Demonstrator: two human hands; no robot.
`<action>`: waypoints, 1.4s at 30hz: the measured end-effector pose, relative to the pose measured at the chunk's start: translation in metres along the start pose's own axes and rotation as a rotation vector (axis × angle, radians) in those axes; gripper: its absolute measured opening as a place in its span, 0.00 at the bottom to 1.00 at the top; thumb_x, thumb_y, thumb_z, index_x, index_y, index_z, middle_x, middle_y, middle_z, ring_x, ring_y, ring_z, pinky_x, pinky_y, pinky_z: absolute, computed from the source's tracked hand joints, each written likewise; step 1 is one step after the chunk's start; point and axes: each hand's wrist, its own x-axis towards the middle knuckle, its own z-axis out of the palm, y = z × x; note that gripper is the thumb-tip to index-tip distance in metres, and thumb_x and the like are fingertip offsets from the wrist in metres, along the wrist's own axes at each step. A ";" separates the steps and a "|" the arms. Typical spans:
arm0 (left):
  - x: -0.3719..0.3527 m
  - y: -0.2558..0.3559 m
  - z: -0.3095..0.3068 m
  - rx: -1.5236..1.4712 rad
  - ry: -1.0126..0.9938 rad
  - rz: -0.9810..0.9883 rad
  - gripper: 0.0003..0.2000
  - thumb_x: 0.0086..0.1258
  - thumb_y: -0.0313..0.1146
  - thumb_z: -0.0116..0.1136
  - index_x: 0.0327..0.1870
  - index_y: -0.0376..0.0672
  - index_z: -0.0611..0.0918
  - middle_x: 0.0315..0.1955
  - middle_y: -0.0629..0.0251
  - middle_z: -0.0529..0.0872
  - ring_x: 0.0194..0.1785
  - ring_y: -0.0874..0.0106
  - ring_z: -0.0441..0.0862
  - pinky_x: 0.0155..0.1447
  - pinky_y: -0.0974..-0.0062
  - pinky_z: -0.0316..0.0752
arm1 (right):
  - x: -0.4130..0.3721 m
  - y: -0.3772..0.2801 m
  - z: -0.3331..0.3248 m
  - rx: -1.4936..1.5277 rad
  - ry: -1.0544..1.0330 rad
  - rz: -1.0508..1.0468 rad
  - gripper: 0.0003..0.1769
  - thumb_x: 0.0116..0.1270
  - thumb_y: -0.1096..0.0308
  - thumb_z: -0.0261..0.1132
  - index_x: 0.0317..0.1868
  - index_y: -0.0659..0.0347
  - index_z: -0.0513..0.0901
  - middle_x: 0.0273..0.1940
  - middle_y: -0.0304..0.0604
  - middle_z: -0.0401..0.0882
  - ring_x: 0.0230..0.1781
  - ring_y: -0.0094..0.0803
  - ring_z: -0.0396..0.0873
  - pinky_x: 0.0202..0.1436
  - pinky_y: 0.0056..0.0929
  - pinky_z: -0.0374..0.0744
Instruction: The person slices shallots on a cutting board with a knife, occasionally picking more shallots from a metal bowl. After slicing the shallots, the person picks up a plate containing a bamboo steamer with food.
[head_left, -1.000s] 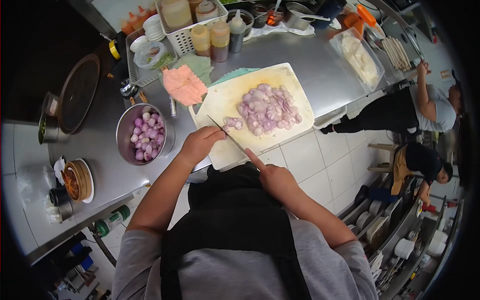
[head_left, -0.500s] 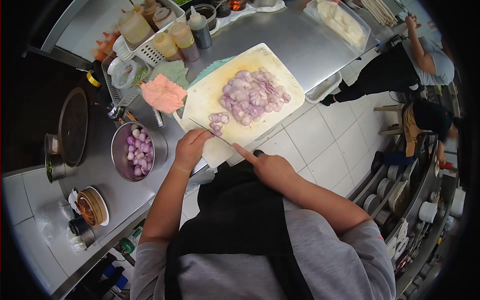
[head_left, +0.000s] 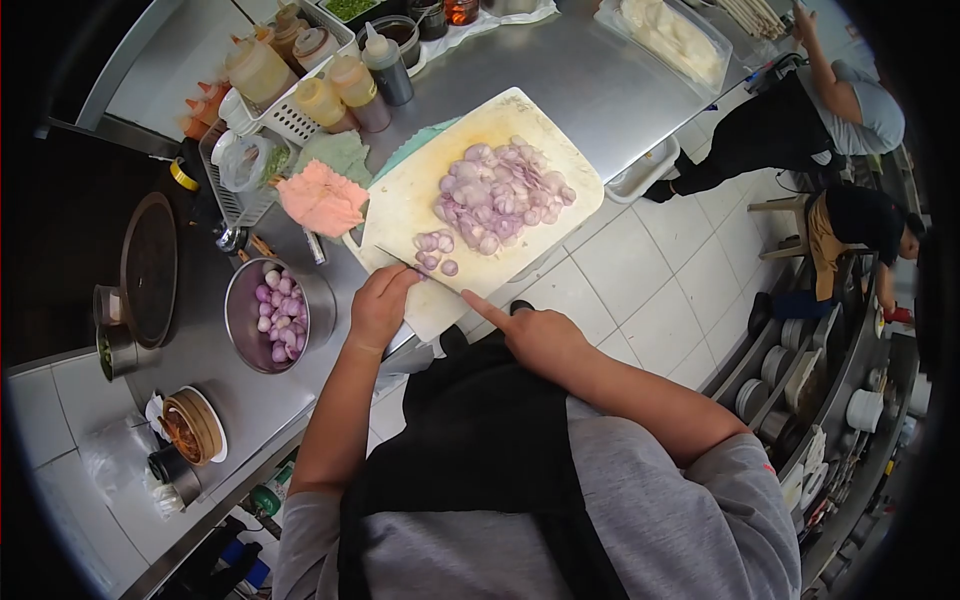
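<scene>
Right hand (head_left: 540,335), fingers closed round a thin knife (head_left: 415,264); left hand (head_left: 378,300) curled at the blade, its hold hidden. The pale board (head_left: 520,120) beneath carries glossy purple slices (head_left: 500,195); a round steel bowl (head_left: 232,310) stands alongside.

Pale purple sliced shallots (head_left: 505,195) on cream cutting board (head_left: 415,205) upper centre, grey knife (head_left: 420,268), purple-white whole shallots (head_left: 278,312) in silver bowl (head_left: 236,312) left, pink cloth (head_left: 322,198), green cloth (head_left: 345,152), black apron (head_left: 470,450), grey shirt (head_left: 690,530) at bottom.
</scene>
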 end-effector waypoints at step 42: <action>-0.008 -0.002 0.000 0.050 0.034 -0.015 0.11 0.61 0.22 0.64 0.44 0.45 0.86 0.43 0.65 0.87 0.42 0.63 0.87 0.44 0.67 0.85 | 0.003 -0.006 -0.001 0.036 -0.024 -0.016 0.50 0.67 0.74 0.58 0.85 0.37 0.46 0.27 0.52 0.83 0.24 0.46 0.85 0.30 0.46 0.84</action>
